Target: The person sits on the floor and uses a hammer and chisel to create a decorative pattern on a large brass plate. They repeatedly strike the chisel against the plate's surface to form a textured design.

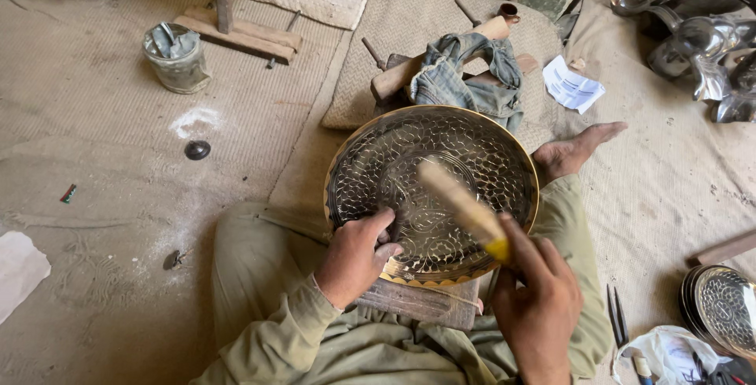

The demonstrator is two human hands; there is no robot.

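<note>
Two hands work a tray (431, 188): the left hand (358, 255) pinches a small tool against it, the right hand (537, 302) clasps a blurred mallet (463, 205).

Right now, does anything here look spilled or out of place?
Yes. White powder is spilled on the mat beside the tin. A crumpled paper lies loose by the cloth. The plate looks intact.

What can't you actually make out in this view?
- Head view: the tool in the right hand is motion-blurred; its kind is unclear.
- Whatever the left hand pinches against the engraved round tray is hidden by its fingers.
- The wooden block is mostly covered by the tray.
</note>
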